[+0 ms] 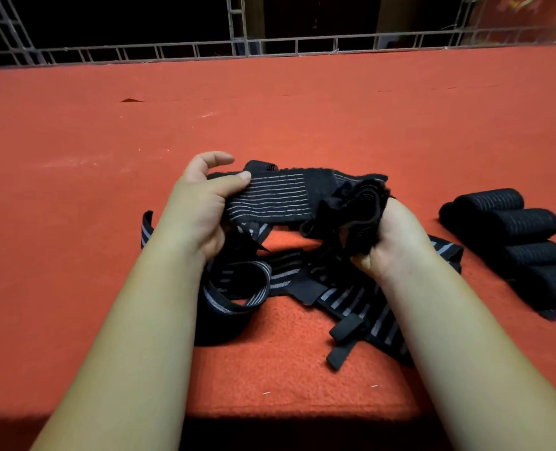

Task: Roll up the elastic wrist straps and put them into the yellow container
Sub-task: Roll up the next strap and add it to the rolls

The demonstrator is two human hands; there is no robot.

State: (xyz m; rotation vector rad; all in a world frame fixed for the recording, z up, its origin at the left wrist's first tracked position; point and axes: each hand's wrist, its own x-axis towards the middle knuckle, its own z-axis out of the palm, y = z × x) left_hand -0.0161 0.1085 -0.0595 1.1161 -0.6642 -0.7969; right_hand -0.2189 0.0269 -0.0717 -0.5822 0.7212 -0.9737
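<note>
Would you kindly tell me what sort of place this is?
Probably a sorting or packing bench: a red felt cover, a metal lattice frame along the far edge, and rolled straps lined up beside a loose pile.

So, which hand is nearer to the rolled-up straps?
Right. The right hand sits just left of the rolled-up straps, not touching; the left hand is farther left.

No words, numbers or brand marks can be read. A small patch (269, 167) on the strap (270, 196) is too blurred to make out.
</note>
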